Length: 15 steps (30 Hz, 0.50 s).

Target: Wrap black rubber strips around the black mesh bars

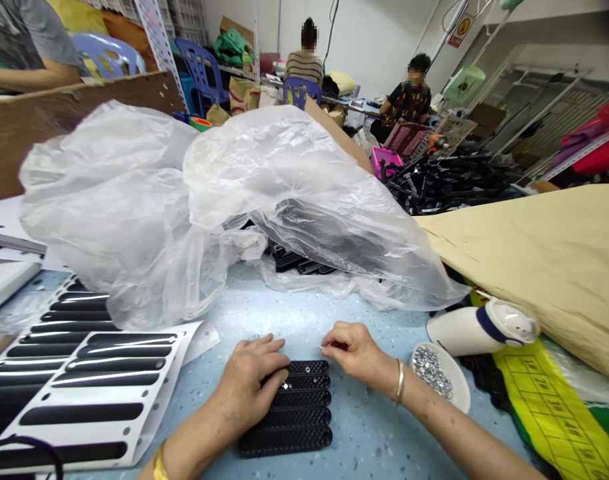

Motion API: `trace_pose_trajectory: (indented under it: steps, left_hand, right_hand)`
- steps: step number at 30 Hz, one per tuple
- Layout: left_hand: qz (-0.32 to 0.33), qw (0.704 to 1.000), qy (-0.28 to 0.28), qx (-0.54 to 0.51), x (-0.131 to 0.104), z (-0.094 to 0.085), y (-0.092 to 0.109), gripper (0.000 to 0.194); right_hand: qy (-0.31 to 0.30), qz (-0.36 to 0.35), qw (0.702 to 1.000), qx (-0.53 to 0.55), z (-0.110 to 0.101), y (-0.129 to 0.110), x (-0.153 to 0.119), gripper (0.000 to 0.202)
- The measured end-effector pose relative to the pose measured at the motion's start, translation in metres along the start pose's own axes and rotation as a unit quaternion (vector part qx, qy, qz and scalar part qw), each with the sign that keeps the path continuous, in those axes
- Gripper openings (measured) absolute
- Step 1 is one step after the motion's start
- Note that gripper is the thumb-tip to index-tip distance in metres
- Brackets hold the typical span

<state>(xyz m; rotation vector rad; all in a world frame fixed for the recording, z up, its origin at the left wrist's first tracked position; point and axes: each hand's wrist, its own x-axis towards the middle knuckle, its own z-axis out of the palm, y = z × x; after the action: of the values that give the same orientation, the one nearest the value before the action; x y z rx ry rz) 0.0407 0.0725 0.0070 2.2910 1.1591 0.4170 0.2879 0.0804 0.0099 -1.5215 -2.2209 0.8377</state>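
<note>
Left hand (257, 373) over a row of black, round-ended textured strips (304, 417); right hand (357, 350) pinching a tiny silvery piece (322, 347).
Whether the left grips, I cannot tell; the strips look light, stiff, best held by their edges. White sheet of black oblongs (84, 397) left, crumpled translucent plastic (264, 167) crowding the far side, white dish (463, 393) right.

Rough-textured strips (299, 419), shiny metallic bits (431, 371), glossy crinkled plastic sheeting (284, 170).

Head-worn view, forward and down
</note>
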Motion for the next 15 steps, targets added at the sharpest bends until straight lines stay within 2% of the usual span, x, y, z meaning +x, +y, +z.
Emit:
trace_pose_trajectory:
  steps: [3, 5, 9, 15]
  left_hand:
    - [0.0, 1.0, -0.015, 0.009, 0.004, 0.001, 0.003, 0.023]
    - [-0.003, 1.0, 0.001, 0.0, 0.003, 0.002, 0.002, 0.023]
    - [-0.021, 0.999, 0.046, -0.018, -0.003, -0.001, -0.003, 0.024]
    - [-0.092, 0.989, 0.041, -0.112, -0.002, -0.006, -0.004, 0.02]
  right_hand:
    - [0.036, 0.009, 0.999, 0.016, 0.004, -0.009, -0.02, 0.012]
    - [0.056, 0.013, 0.998, 0.022, 0.011, -0.012, -0.026, 0.013]
    - [0.074, 0.01, 0.997, 0.024, 0.022, -0.011, -0.024, 0.014]
    - [0.093, 0.001, 0.996, 0.019, 0.022, -0.006, -0.028, 0.016]
